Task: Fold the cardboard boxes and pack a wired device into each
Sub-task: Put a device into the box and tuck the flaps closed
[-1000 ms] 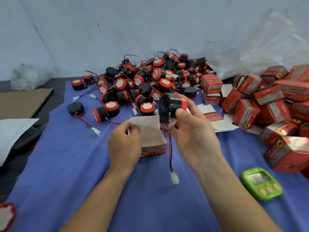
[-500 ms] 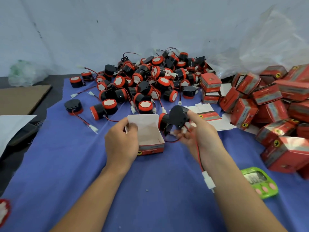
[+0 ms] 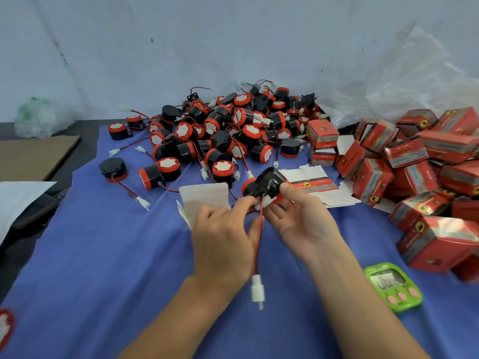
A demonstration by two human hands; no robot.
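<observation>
A wired device point(image 3: 267, 181) is clasped in the right grip point(image 3: 300, 221); an open cardboard box point(image 3: 204, 200) is held in the left grip point(image 3: 223, 239).

Box point(image 3: 204, 200) mostly behind L hand point(image 3: 223, 242); timer point(image 3: 392, 286) digits blurry; btm-left red-white disc point(image 3: 5, 330) half off-frame.

Small packing workshop, heap of identical black-and-red wired devices point(image 3: 228, 130) on a blue cloth point(image 3: 103, 255), tumbled pile of matching red printed boxes point(image 3: 427, 164) at right, flat unfolded box blanks point(image 3: 318, 182), green digital timer point(image 3: 392, 286), clear plastic bag point(image 3: 401, 81) against a plain wall point(image 3: 181, 35).
</observation>
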